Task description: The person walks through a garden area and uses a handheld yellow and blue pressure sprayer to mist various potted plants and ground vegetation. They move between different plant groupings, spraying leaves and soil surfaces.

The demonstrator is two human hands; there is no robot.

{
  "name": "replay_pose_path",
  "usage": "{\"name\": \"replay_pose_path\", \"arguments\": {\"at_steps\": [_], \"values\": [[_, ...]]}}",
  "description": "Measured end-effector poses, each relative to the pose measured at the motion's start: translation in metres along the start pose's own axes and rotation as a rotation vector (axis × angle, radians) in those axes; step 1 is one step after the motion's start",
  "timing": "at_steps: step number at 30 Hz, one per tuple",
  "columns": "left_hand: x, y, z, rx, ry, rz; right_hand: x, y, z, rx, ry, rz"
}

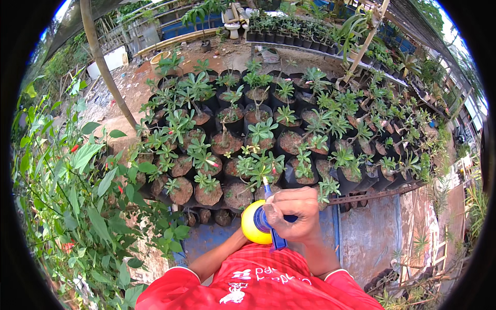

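A yellow pump spray bottle (pixel 250 224) with a blue head is held upright in front of my red shirt. My right hand (pixel 296 213) is closed around the blue pump handle (pixel 290 218) at its top. My left hand (pixel 241 235) is mostly hidden under the bottle, its wrist reaching to the yellow side; it appears to support the bottle from below. The blue nozzle (pixel 267 189) with a pale tip points away from me, towards a leafy potted plant (pixel 260 167) with a pink bud. A blue trigger lever (pixel 277 241) hangs on my side.
Rows of desert-rose-like plants in black grow bags (pixel 226 143) fill a raised metal rack (pixel 376 195) before me. Tall leafy shrubs (pixel 89 201) crowd the left. A bamboo pole (pixel 104 66) rises at far left, and another wooden pole (pixel 366 42) stands at right. More potted plants (pixel 294 33) line a back shelf.
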State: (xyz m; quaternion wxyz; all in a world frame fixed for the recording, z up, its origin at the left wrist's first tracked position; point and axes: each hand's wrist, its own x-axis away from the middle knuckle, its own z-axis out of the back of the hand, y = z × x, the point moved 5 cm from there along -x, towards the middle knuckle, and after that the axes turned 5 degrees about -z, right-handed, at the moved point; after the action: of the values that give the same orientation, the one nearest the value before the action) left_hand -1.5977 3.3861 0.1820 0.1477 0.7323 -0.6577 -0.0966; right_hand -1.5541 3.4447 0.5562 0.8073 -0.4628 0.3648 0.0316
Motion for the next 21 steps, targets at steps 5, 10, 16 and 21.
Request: {"name": "replay_pose_path", "arguments": {"at_steps": [5,10,16,21], "values": [[-0.001,-0.005,-0.007,-0.004,-0.022,0.019,-0.010,-0.040,0.030,-0.073,0.237,0.081],[0.001,0.000,-0.017,0.044,-0.033,0.001,0.008,-0.001,0.007,-0.030,0.124,-0.068],[0.017,0.004,0.010,0.312,-0.107,-0.027,0.053,0.034,-0.020,-0.104,-0.038,-0.170],[0.008,-0.008,0.060,-0.417,0.203,-0.095,0.042,0.018,-0.015,-0.096,-0.077,-0.145]]}}
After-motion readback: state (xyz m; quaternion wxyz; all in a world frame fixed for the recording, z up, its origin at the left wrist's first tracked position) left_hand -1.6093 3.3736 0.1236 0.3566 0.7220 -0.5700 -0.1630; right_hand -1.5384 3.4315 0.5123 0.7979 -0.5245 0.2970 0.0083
